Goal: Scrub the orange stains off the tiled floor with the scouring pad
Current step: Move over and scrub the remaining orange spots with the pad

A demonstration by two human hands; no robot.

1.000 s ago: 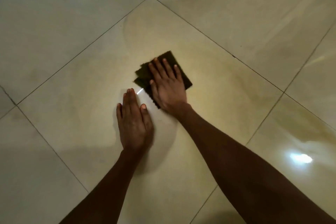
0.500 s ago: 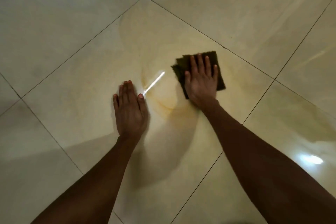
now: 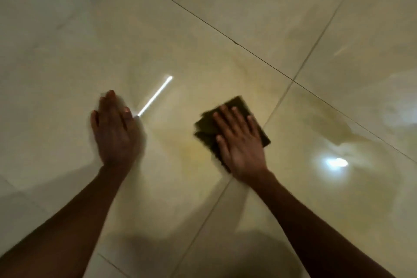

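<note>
A dark green scouring pad (image 3: 242, 106) lies flat on the glossy cream tiled floor (image 3: 67, 40). My right hand (image 3: 239, 142) presses down on the pad, fingers spread, covering most of it. A faint orange stain (image 3: 191, 149) shows on the wet tile just left of the pad. More yellowish smears (image 3: 325, 124) spread over the tile to the right. My left hand (image 3: 115, 128) rests palm down on the floor left of the stain, fingers together, holding nothing. Both hands are blurred.
Dark grout lines (image 3: 248, 52) cross the floor diagonally and meet just beyond the pad. A bright strip of reflected light (image 3: 155, 96) lies beside my left hand, and a round glare spot (image 3: 336, 162) sits to the right. My shadow darkens the near floor.
My right hand has slid the pad right and toward me, next to the grout line. The view has shifted, and the orange stain beside the pad looks fainter and more spread out.
</note>
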